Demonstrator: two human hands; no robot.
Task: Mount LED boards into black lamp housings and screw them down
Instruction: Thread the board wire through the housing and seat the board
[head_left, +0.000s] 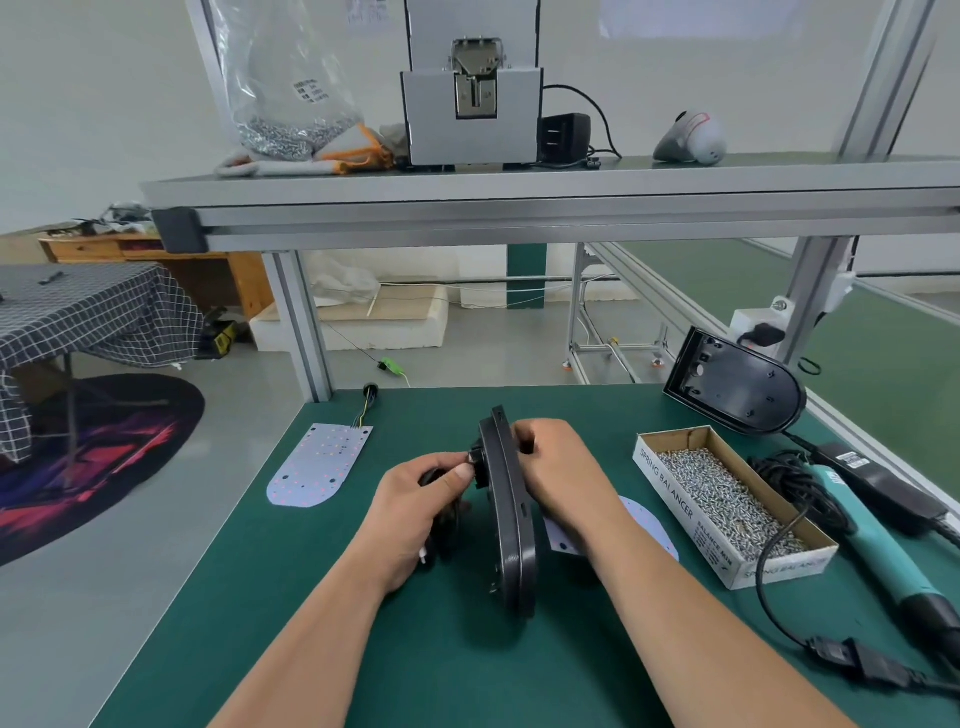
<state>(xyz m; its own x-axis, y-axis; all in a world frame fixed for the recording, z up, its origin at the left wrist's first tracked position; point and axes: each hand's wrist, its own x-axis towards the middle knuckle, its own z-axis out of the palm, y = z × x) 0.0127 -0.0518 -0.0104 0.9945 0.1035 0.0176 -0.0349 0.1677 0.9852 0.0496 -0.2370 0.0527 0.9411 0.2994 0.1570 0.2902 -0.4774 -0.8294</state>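
While left hand (434, 493) pinches fitting | right hand (553, 467) grips upright housing (511, 519)

The right forearm (675, 597) covers most of a white rounded LED board (649, 519), and the left hand (415, 499) hides nearly all of the small black part (475, 457) it pinches beside the black oval lamp housing (511, 519). The teal electric screwdriver (872, 545) runs off the right edge.

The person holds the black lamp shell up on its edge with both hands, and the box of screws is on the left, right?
Not quite. The head view shows the box of screws on the right. The left hand and right hand do hold the black lamp shell up on its edge.
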